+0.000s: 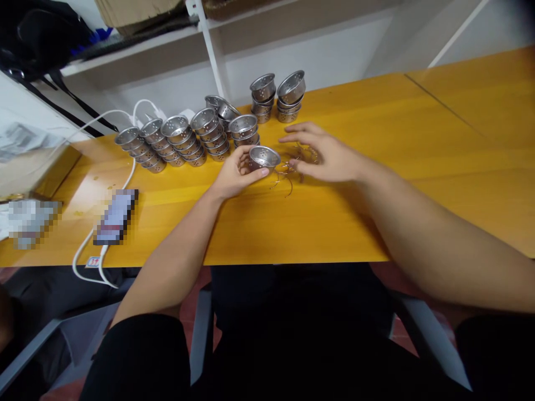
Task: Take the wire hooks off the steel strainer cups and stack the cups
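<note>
My left hand (238, 174) is closed round the side of a small perforated metal strainer cup (264, 158), its mouth tilted up toward me. Just right of the cup, my right hand (320, 153) has its fingers stretched out and apart, with nothing visibly gripped. Under and beside those fingers lie several thin curved wire pieces (288, 186), partly hidden by the hand. Behind the left hand stands a stack of matching strainer cups (243, 128).
More stacked cups (178, 131) line the table's back left, and two short stacks (289, 103) stand behind my right hand. A phone (116, 217) with a white cable lies on the left. Beyond it is a cardboard box (50, 167). The wooden table (301, 234) ends near my lap.
</note>
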Action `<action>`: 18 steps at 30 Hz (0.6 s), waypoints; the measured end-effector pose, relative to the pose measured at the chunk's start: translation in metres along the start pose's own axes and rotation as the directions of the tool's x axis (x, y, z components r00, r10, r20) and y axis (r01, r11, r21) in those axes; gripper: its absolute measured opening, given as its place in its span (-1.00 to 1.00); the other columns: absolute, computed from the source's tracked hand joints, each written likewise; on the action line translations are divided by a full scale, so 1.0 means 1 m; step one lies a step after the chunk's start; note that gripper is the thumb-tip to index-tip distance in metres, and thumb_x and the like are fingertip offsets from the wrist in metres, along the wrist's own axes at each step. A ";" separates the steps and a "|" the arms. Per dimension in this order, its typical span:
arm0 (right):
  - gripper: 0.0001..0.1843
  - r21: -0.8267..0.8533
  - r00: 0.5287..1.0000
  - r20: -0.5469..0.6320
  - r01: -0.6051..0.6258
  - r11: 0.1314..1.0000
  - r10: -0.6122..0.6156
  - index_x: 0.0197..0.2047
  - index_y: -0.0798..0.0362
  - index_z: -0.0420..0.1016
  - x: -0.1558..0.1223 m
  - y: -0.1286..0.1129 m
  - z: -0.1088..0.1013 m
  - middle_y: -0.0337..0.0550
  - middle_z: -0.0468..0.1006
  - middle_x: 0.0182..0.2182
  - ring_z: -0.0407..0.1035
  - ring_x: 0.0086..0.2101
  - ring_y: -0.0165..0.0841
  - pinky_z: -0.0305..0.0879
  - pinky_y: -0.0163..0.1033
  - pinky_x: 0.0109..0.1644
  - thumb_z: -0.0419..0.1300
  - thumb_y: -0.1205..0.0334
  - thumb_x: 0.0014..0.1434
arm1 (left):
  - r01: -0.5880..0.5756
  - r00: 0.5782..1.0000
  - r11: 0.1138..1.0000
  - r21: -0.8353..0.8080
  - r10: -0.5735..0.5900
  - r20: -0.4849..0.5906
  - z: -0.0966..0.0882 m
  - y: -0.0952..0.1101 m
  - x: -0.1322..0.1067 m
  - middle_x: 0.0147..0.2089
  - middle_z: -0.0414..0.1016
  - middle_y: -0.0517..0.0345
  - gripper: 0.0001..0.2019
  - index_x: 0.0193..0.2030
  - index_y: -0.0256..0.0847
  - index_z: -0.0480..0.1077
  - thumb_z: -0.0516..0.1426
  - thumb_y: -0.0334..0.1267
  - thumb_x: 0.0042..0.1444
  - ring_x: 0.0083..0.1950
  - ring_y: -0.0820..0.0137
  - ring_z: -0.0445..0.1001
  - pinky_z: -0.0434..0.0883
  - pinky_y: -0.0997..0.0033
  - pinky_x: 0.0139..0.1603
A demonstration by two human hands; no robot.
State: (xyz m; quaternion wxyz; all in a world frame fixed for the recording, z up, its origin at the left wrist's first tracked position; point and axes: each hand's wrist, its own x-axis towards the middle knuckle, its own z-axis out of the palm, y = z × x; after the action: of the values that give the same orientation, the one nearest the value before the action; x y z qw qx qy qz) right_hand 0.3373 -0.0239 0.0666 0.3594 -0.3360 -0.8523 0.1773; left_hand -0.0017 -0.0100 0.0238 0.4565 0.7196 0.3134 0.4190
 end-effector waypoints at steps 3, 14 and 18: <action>-0.54 0.071 0.990 0.078 0.110 0.991 -0.115 0.49 -0.31 0.88 0.005 -0.031 0.012 -0.04 0.68 0.70 0.56 0.65 0.32 0.43 0.61 0.81 0.47 -0.10 0.63 | -0.051 0.997 0.998 -0.032 0.053 0.054 -0.001 -0.009 0.004 0.61 0.76 -0.26 0.00 0.56 -0.03 0.49 0.70 0.43 0.23 0.63 -0.06 0.81 0.74 -0.22 0.74; -0.64 -0.032 0.998 -0.058 -0.004 0.999 0.002 0.00 -0.32 0.80 0.092 -0.063 -0.020 0.02 0.90 0.27 0.68 0.27 0.30 0.55 0.50 0.59 0.40 -0.38 0.62 | 0.099 0.990 0.994 0.048 -0.103 0.099 0.001 0.005 -0.004 0.78 0.63 -0.40 0.02 0.58 -0.14 0.60 0.65 0.46 0.22 0.85 -0.26 0.62 0.42 -0.48 1.02; -0.65 -0.029 0.998 0.055 0.004 1.000 -0.002 -0.23 -0.31 0.68 0.143 -0.042 0.005 -0.02 0.90 -0.02 0.68 0.22 0.34 0.50 0.53 0.58 0.58 -0.30 0.39 | 0.107 0.988 0.989 0.099 -0.117 0.097 0.004 0.002 -0.003 0.83 0.58 -0.40 -0.04 0.55 -0.17 0.62 0.64 0.41 0.23 0.90 -0.29 0.56 0.34 -0.49 1.07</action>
State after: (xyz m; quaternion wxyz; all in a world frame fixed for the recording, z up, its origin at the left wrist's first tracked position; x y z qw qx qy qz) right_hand 0.2411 0.0464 0.1569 0.3312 -0.3350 -0.8649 0.1734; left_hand 0.0010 -0.0150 0.0242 0.4606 0.7420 0.3489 0.3399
